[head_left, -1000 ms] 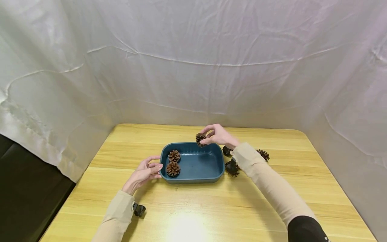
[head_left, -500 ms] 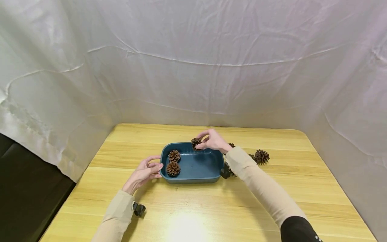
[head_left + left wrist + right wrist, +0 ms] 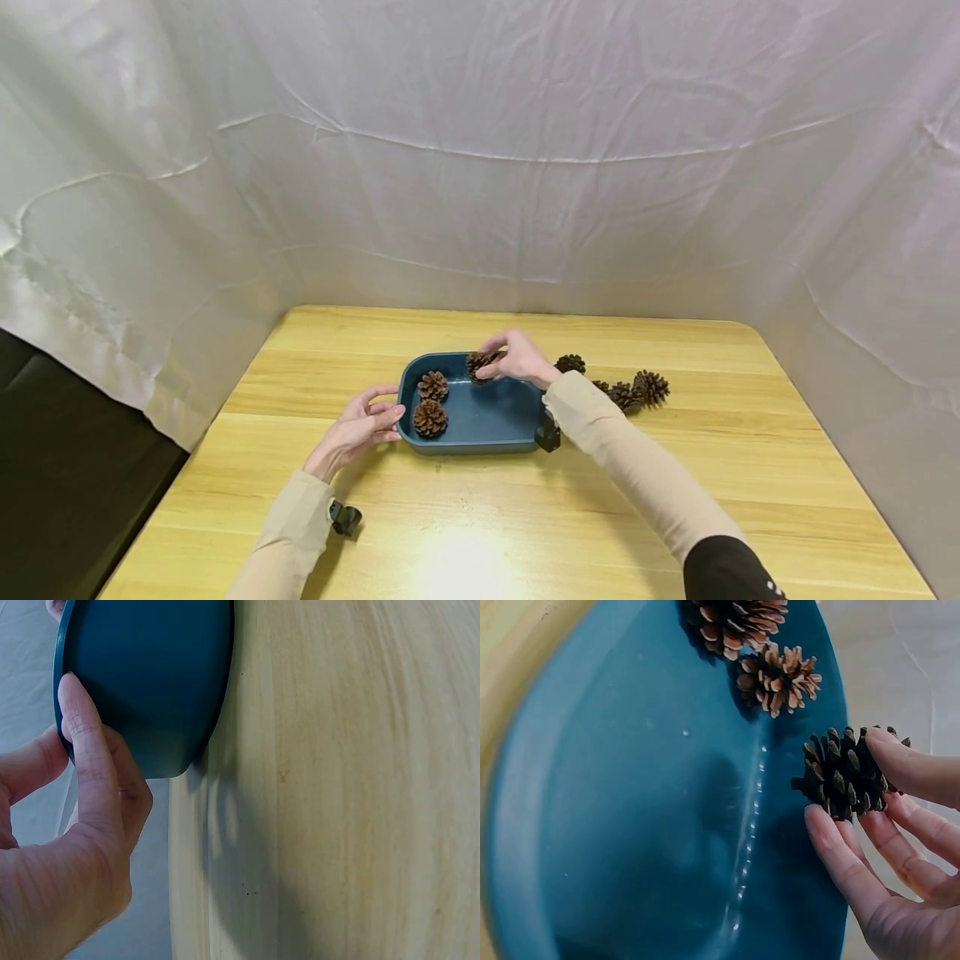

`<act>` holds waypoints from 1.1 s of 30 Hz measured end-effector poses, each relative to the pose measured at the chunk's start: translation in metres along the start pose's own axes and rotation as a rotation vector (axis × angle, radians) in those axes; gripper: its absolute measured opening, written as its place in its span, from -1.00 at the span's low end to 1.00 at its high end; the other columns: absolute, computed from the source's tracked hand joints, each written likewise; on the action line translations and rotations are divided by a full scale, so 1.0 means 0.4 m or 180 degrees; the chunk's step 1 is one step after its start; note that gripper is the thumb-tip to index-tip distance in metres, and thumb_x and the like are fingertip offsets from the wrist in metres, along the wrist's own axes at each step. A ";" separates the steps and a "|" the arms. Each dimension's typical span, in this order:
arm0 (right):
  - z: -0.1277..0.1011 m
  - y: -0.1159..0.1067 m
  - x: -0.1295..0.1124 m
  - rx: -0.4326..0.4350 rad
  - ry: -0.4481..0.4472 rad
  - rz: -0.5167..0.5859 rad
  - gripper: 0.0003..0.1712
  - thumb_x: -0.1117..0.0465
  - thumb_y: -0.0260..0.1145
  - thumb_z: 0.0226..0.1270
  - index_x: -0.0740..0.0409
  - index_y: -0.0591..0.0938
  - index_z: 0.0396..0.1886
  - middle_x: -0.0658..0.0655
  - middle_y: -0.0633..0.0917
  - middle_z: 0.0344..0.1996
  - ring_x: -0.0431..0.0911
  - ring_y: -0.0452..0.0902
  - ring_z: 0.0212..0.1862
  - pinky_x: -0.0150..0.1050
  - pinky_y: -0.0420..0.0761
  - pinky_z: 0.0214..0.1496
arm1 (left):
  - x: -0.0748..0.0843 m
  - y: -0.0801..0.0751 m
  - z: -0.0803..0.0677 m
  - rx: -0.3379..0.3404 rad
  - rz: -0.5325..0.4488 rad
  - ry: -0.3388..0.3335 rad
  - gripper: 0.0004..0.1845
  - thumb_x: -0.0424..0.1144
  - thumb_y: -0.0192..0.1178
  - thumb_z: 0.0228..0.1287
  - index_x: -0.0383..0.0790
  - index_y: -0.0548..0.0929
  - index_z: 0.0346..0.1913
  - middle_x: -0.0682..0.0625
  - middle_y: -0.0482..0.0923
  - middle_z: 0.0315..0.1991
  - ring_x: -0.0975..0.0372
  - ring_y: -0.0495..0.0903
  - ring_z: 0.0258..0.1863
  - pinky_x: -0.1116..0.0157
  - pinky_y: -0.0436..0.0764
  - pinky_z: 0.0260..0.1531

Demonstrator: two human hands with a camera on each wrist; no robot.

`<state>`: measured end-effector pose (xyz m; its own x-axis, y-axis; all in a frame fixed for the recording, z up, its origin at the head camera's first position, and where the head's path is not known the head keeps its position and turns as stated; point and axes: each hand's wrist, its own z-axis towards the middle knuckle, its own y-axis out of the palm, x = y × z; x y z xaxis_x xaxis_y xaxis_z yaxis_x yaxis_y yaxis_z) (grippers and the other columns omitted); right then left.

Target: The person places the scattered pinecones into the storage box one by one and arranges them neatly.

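A dark teal tray (image 3: 501, 417) stands on the wooden table and holds two pine cones (image 3: 432, 386) (image 3: 429, 418) at its left end. My right hand (image 3: 513, 360) pinches a third pine cone (image 3: 476, 364) (image 3: 845, 775) low over the tray's far side; the tray's inside (image 3: 652, 825) lies under it, and the wrist view shows the thumb and fingers (image 3: 855, 862) curled round the cone. My left hand (image 3: 360, 429) rests against the tray's left end, its fingers (image 3: 86, 757) touching the outer wall (image 3: 157, 682).
Several more pine cones (image 3: 649, 387) (image 3: 569, 363) lie on the table right of the tray. A small black clip-like object (image 3: 344, 519) sits by my left sleeve. White cloth walls the table on three sides; bare wood (image 3: 480, 533) lies in front.
My right hand has carried its pine cone leftward and down, from above the tray's far right rim to low inside the tray. The left hand has stayed put.
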<state>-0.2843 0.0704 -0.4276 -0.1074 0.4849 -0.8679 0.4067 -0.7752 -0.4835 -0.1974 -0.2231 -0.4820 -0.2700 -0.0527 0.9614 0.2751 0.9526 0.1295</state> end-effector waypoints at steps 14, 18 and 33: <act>0.012 0.040 0.022 0.0059 0.0089 -0.0043 -0.57 0.32 0.55 0.13 0.28 0.69 0.03 0.24 0.66 -0.16 -0.02 0.63 -0.17 0.00 0.80 -0.05 | 0.004 0.006 -0.005 -0.0020 -0.0033 0.0023 -0.36 -0.42 0.07 0.49 -0.50 0.03 0.46 0.02 0.58 -0.17 0.36 0.59 -0.39 0.45 0.74 -0.32; 0.011 0.048 0.031 0.0091 0.0054 0.0005 -0.56 0.31 0.56 0.12 0.28 0.70 0.02 0.23 0.67 -0.17 -0.04 0.64 -0.21 0.00 0.80 -0.07 | 0.003 0.006 -0.004 -0.0002 -0.0036 0.0002 -0.36 -0.43 0.08 0.49 -0.49 0.05 0.47 0.02 0.58 -0.18 0.35 0.60 -0.39 0.44 0.75 -0.31; 0.008 0.078 0.046 0.0180 0.0014 0.0004 -0.56 0.27 0.56 0.13 0.26 0.72 0.03 0.23 0.69 -0.20 -0.05 0.71 -0.29 -0.12 0.82 -0.15 | -0.001 0.006 0.001 0.0012 -0.0032 0.0000 -0.38 -0.43 0.08 0.48 -0.47 0.07 0.46 0.01 0.57 -0.16 0.34 0.59 -0.39 0.45 0.74 -0.31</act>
<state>-0.2765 0.0540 -0.4590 -0.1029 0.4855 -0.8682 0.3550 -0.7974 -0.4880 -0.1969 -0.2209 -0.4823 -0.2726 -0.0622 0.9601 0.2690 0.9532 0.1381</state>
